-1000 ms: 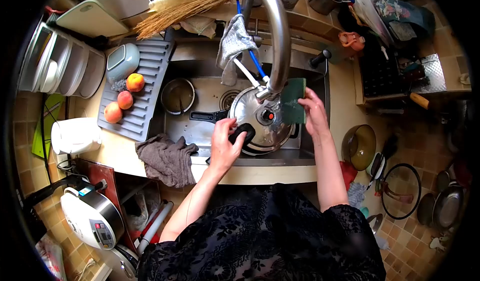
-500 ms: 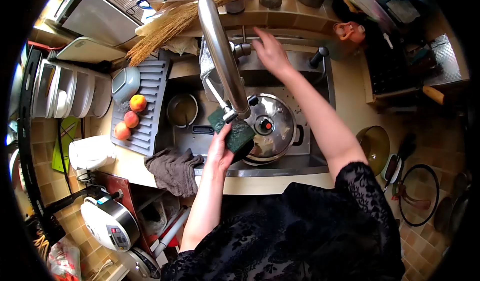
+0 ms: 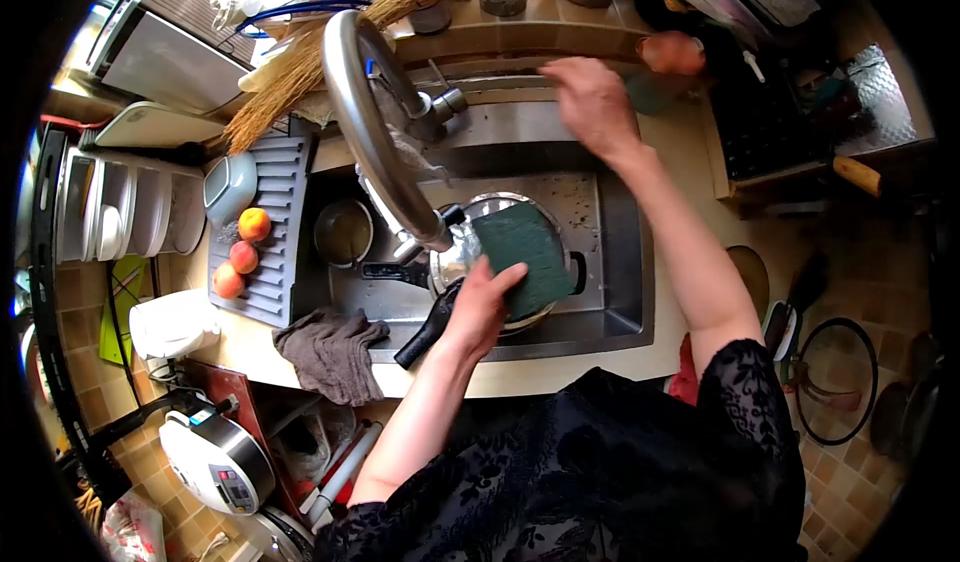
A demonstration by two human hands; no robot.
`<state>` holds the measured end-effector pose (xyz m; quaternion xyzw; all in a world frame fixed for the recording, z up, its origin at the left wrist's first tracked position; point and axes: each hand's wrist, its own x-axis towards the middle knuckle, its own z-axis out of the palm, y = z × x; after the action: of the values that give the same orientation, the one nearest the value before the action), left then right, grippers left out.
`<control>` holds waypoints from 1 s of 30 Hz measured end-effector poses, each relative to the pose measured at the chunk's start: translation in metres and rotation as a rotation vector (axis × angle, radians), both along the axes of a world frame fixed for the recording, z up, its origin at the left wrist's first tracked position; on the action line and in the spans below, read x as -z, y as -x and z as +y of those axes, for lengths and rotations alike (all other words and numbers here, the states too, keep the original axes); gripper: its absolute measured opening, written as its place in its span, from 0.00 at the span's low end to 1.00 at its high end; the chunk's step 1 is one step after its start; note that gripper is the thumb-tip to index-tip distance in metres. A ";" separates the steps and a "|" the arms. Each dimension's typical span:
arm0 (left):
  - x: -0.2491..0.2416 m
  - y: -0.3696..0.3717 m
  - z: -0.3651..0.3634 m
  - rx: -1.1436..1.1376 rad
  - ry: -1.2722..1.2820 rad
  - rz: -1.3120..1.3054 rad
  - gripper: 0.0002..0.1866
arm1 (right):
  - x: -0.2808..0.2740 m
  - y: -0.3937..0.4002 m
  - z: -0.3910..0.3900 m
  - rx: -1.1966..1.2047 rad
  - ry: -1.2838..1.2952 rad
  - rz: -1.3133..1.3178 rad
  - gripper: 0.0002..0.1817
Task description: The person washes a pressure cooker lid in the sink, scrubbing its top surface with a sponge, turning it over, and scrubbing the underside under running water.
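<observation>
While your left hand (image 3: 482, 307) has the green scouring pad (image 3: 525, 252) clamped, thumb on top, your right hand (image 3: 595, 112) hangs past the sink's back edge, fingers loosely bent, nothing visible in them. Pad lies flat over the lidded pot (image 3: 462, 254), mid-sink (image 3: 622, 340) and nearer the front edge (can't tell if pad and lid touch). Black handle (image 3: 424, 337) runs from under your left wrist to the sink's front edge; whether you grip that too is hidden.

Watch the tap (image 3: 350, 92): its spout end sits just beside the pad's back-left corner, so lifting the pad carelessly could knock it. Can't tell if water's running; if it is, it could glance off the lid and splash you. A wet pad might slip, since one thumb seems to do most of the holding. Leaning on that handle could tip or swing the pot towards the small pan (image 3: 345, 212) by the sink's left edge. Dark towel (image 3: 335, 352), at the sink's front-left corner, could snag your left forearm if you pull back wide.
</observation>
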<state>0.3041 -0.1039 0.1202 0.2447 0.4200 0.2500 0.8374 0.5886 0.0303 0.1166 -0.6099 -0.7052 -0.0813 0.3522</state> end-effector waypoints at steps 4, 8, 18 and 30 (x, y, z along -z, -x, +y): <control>0.028 -0.079 0.015 0.134 0.038 -0.129 0.27 | 0.014 -0.066 -0.014 0.139 0.117 0.010 0.12; 0.063 -0.147 0.037 0.106 0.046 -0.179 0.25 | 0.047 -0.078 -0.002 0.167 0.281 0.083 0.17; 0.076 -0.174 0.065 0.046 0.136 -0.259 0.25 | 0.061 -0.069 -0.005 0.173 0.225 0.057 0.15; 0.056 -0.086 -0.012 0.011 0.000 0.026 0.21 | 0.045 0.031 -0.169 0.333 0.287 0.909 0.24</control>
<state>0.3906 -0.1155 0.0647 0.2503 0.4294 0.2422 0.8333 0.5571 -0.1385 0.0712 -0.7301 -0.3780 0.2352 0.5184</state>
